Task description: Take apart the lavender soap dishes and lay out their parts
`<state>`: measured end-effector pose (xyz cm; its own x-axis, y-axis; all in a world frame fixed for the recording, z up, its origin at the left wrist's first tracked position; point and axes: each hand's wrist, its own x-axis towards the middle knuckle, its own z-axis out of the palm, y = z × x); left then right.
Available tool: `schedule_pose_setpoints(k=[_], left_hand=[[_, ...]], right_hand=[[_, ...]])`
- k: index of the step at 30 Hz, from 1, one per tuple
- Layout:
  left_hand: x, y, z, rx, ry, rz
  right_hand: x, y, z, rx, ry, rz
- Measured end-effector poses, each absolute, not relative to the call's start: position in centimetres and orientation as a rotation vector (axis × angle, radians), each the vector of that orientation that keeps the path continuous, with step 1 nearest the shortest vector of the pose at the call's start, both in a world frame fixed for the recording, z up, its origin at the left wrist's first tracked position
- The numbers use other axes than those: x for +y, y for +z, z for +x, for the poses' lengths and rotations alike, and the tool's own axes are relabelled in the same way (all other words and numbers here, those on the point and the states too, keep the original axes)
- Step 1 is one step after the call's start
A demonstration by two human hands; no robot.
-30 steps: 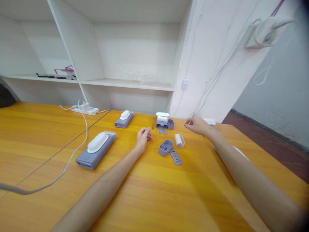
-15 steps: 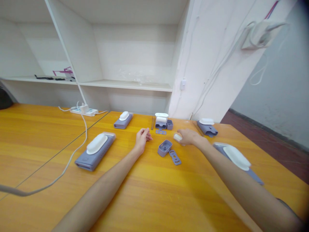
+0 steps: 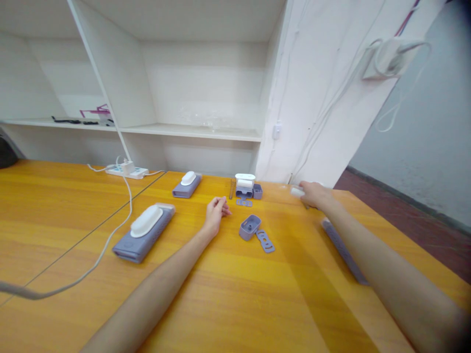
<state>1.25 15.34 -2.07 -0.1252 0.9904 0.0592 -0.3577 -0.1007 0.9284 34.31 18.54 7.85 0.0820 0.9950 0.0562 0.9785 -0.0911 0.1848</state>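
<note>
Clear-cased white cylinder [image 3: 296, 192], one: clamped in our right hand's [image 3: 314, 194] fingers, moved from near the purple cup [image 3: 248, 232] to beyond it, rightward; slotted strip [image 3: 265, 240] alone remains beside the cup. Our left hand [image 3: 216, 214], left of the cup: fingers loosely curled (nothing visibly held).
</note>
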Motion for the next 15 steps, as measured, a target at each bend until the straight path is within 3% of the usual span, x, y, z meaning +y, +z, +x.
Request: schedule_pose_setpoints(k=[15], left_hand=[[15.3,-2.0,1.3,0.971,1.505,0.926]], right_hand=[[20.8,5.2,43.2,1.851,0.33,2.482]])
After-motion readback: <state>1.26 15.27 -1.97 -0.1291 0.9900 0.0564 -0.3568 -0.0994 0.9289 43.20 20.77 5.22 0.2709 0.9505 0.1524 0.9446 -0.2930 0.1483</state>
